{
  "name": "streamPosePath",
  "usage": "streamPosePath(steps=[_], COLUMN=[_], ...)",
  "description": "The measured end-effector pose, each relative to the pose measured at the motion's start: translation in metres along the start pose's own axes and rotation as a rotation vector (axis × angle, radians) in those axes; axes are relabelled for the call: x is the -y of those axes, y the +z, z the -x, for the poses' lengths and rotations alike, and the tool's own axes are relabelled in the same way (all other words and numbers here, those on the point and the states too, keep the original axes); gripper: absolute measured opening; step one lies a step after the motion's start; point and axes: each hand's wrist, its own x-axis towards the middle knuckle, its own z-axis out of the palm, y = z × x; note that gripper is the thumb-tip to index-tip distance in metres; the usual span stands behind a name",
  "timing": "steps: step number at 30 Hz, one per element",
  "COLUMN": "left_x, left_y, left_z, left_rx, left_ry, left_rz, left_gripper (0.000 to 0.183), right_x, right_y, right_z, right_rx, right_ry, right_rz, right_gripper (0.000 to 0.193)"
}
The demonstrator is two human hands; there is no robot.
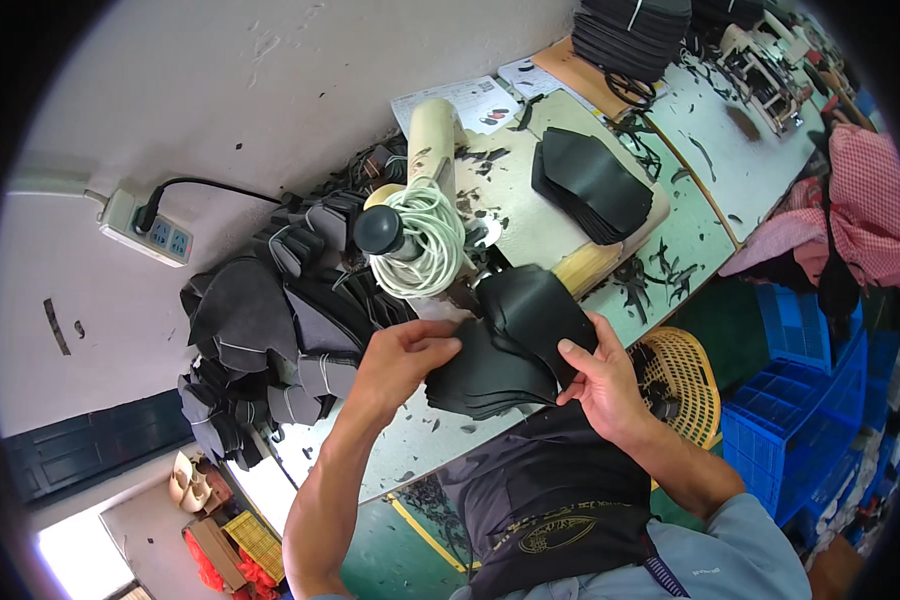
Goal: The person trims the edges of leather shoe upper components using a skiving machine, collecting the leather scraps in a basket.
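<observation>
My right hand (602,385) grips the right edge of a black leather-like piece (540,312), thumb on top and fingers beneath. This piece slants up toward the cream machine (510,200) and overlaps a fanned stack of similar black pieces (485,372). At the left edge of that stack, my left hand (415,352) is closed, thumb and forefinger pressed on the edge; its other fingers are partly hidden. Another pile of black pieces (595,185) lies on the machine's flat top. A coil of white cord (425,240) hangs around the machine's post by a black knob (378,230).
Tied bundles of dark pieces (260,320) crowd the left of the table (410,455). Black trimmings (650,280) litter the tabletop. A yellow basket (705,375) and blue crates (790,420) stand at right. A power strip (150,230) is on the wall.
</observation>
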Motion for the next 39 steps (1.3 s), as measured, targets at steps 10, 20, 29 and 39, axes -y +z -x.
streamPosePath(steps=[10,20,29,39], left_x=[0.003,0.004,0.003,0.005], left_y=[0.002,-0.001,0.000,0.000], left_z=[-0.015,-0.012,-0.009,-0.008], left_rx=[-0.187,-0.156,-0.097,-0.131], left_ry=[0.046,0.023,0.028,0.063], left_rz=[-0.435,-0.340,-0.186,-0.249], left_gripper=[0.038,0.034,0.030,0.031], right_x=[-0.003,-0.003,0.002,0.004], right_y=[0.007,0.006,0.004,0.000], right_z=[-0.002,-0.002,-0.003,-0.003], right_rx=[-0.013,0.007,0.005,0.017], right_ry=[0.003,0.020,-0.013,-0.030], right_rz=[0.006,0.009,0.017,0.018], right_gripper=[0.043,0.044,0.043,0.046])
